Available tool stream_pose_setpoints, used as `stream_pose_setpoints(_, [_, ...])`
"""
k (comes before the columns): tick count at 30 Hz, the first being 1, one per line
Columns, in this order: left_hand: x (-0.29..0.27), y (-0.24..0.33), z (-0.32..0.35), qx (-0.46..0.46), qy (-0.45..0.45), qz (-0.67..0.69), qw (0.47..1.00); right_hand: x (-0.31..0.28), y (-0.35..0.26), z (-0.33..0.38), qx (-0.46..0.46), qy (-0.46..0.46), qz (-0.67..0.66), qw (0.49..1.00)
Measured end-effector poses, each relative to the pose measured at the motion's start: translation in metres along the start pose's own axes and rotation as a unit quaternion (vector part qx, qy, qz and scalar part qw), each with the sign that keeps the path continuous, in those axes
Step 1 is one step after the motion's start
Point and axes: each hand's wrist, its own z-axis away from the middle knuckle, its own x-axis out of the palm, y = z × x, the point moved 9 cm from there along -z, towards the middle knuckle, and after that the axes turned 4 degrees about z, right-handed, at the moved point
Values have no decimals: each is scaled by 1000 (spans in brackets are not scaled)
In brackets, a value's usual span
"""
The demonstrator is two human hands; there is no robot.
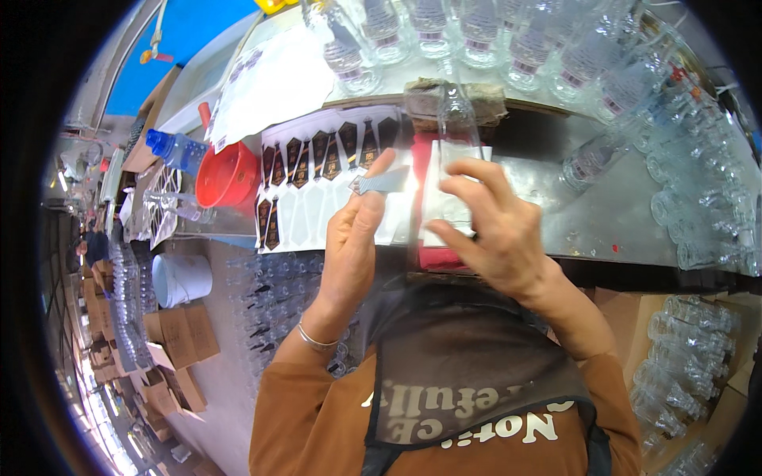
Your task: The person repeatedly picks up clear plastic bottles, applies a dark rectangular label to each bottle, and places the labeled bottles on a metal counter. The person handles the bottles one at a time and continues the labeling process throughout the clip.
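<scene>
A: What have I got in the hands?

B: My left hand [349, 246] pinches a small grey label [379, 183] between thumb and fingertips. My right hand [486, 230] wraps around a clear glass bottle [454, 119], held upright between the two hands, near the bench edge.

A: And the label stock?

B: A white sheet of dark, tie-shaped stickers [317, 159] lies just left of my hands, half peeled. Left of it sits a red funnel [226, 176]. Cardboard boxes [178, 337] stand low on the left.
</scene>
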Motion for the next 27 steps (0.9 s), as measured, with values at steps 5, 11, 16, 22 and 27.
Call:
stream_pose_setpoints(5, [30, 17, 6, 83, -78, -183, 977, -2, -12, -17, -39, 51, 63, 996])
stream_pose_setpoints(11, [49, 41, 15, 188, -124, -347, 910, -24, 18, -9, 81, -40, -119, 989])
stream_pose_setpoints(16, [37, 5, -19, 158, -66, -255, 952, 7, 86, -15, 241, -129, -230, 934])
stream_pose_setpoints(22, [36, -61, -48, 81, -24, -195, 977, 24, 112, -31, 217, -111, -128, 962])
stream_pose_setpoints(27, [46, -33, -49, 188, -31, -311, 931, 30, 143, -28, 280, -81, -203, 935])
